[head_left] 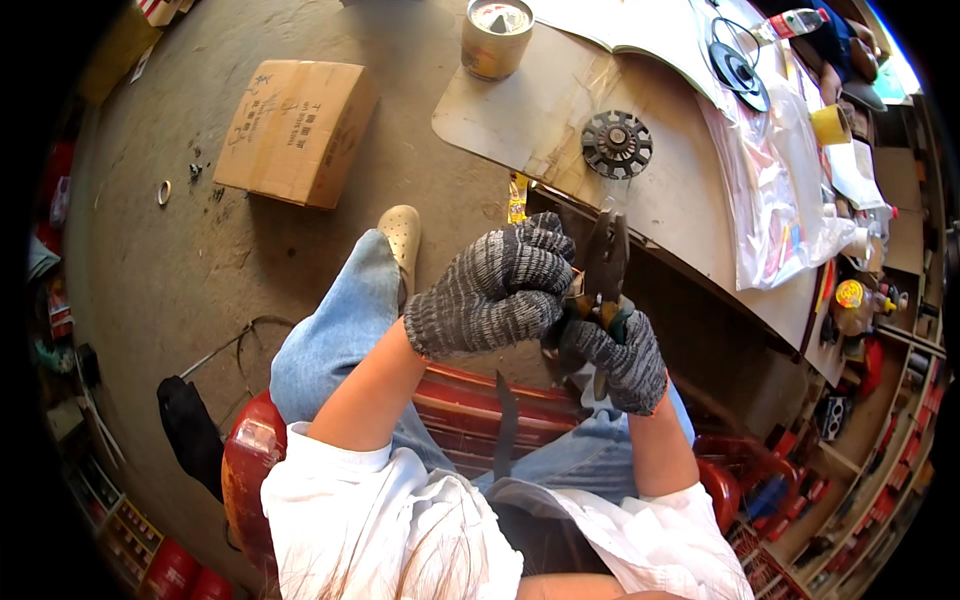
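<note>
Both my hands wear grey-and-black knit gloves and are close together above my lap. My right hand is wrapped round the handles of a pair of pliers, whose dark jaws point up and away from me. Just left of the pliers, my left hand is closed in a fist. A small bit of something shows between the two hands, but what the left fingers hold is hidden. On the table beyond lies a round, dark, slotted metal part with a hub in its middle.
The table bears a tin can, a black cable, a bottle and plastic sheeting. A cardboard box and a ring lie on the floor. Cluttered shelves stand at right; another person is at the far right. I sit on a red seat.
</note>
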The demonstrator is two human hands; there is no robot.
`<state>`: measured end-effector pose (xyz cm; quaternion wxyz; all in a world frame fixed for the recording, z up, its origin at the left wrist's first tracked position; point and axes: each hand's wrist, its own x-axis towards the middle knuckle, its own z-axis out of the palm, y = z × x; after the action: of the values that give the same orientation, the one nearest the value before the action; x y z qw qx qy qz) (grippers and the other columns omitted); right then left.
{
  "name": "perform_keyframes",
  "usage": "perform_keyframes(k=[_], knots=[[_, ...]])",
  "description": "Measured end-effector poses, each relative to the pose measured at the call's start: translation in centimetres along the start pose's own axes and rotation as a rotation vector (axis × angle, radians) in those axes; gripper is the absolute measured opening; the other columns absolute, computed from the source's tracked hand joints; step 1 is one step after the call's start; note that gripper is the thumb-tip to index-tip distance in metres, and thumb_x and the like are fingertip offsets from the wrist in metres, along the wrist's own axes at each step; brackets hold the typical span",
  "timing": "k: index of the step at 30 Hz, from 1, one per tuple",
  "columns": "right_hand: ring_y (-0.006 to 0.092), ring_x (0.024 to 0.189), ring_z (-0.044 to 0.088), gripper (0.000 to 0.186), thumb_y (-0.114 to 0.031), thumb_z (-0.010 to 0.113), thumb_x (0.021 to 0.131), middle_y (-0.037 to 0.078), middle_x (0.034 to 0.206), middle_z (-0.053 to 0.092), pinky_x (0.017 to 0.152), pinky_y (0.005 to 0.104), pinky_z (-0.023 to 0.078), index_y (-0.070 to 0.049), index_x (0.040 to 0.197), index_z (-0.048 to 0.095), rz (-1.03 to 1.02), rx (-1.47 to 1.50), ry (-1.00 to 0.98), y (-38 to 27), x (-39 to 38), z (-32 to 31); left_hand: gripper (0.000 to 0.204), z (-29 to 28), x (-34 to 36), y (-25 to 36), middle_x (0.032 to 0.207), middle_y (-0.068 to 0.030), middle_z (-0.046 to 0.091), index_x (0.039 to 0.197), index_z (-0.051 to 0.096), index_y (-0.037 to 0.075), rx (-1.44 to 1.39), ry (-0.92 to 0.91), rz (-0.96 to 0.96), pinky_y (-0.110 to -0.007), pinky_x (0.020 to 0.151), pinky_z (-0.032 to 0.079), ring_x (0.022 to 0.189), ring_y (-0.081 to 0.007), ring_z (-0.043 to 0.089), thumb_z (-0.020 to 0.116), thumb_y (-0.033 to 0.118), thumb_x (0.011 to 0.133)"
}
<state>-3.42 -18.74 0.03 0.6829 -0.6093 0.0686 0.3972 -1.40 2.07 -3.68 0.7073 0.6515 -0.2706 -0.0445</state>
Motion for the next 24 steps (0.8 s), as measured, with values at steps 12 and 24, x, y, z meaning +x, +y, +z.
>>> perform_keyframes(k=[12,24], knots=[[0.0116,0.077,0.059,0.032,-0.028,0.063,0.083,0.005,0.085,0.066,0.069,0.0267,0.046,-0.001,0.099,0.064,0.004,-0.168,0.242,0.4,0.8,-2.0,0.02,1.5,-0.1,1.1,0.092,-0.0131,0.059,0.091,0.06,0.002,-0.047,-0.394,-0.107,-0.045,0.089,0.04,0.091,-0.0316,0.056,0.063,0.017,0.078],[0.0105,0.069,0.057,0.023,-0.022,0.067,0.077,0.003,0.074,0.062,0.064,0.0261,0.046,-0.004,0.09,0.067,-0.08,-0.022,0.0,-0.1,1.8,0.5,0.019,2.4,-1.8,2.7,0.09,-0.0146,0.059,0.09,0.063,0.001,0.186,-0.549,-0.339,-0.036,0.076,0.047,0.084,-0.0291,0.058,0.067,0.014,0.076]])
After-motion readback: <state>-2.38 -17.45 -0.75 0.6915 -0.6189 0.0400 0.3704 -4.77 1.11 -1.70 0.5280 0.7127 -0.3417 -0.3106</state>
